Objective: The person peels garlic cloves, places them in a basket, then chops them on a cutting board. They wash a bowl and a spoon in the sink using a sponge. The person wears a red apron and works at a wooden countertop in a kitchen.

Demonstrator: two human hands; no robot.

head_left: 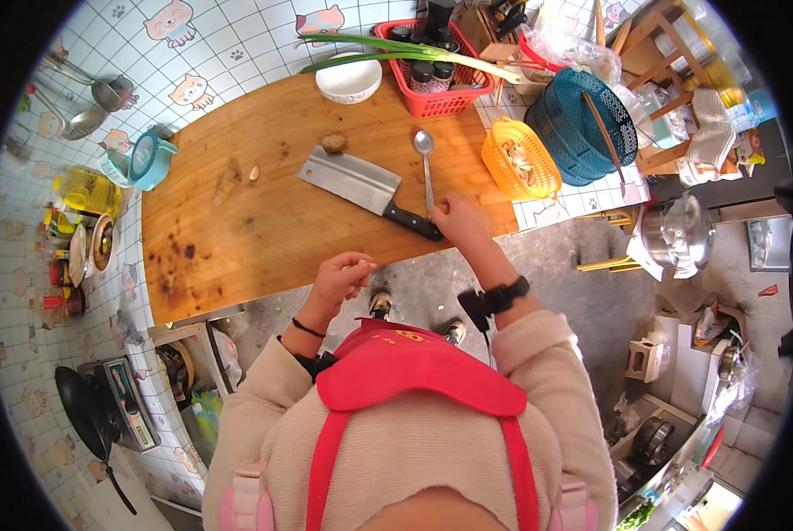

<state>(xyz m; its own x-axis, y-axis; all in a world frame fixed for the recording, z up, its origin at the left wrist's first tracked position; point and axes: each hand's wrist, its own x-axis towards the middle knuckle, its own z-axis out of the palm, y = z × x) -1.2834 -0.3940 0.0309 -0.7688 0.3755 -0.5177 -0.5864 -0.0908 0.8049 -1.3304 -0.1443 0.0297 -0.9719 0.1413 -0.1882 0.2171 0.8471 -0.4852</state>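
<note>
**Hands at the board's edge, spoon and cleaver in reach**

We look down on a big wooden cutting board point(264, 203) and our two hands sit at its near edge. Our right hand point(460, 221) rests at the end of a metal spoon point(426, 168), fingers curled in around the tip of its handle; whether they truly pinch it we cannot tell from here. The spoon lies straight, bowl pointing away from us. Just beside it, the cleaver point(365, 190) lies flat and slanted, its black handle ending right next to that right hand. Our left hand point(343, 276) hovers at the board's front edge, fingertips drawn together into a loose bunch, nothing visible between them.

Further up the board we see a small brown lump, perhaps ginger point(333, 142), sitting apart from the blade. Beyond that, a white bowl point(349, 80), a red basket point(434, 84) with green onions point(388, 49) laid across it, and an orange basket point(520, 159) at the right.
</note>
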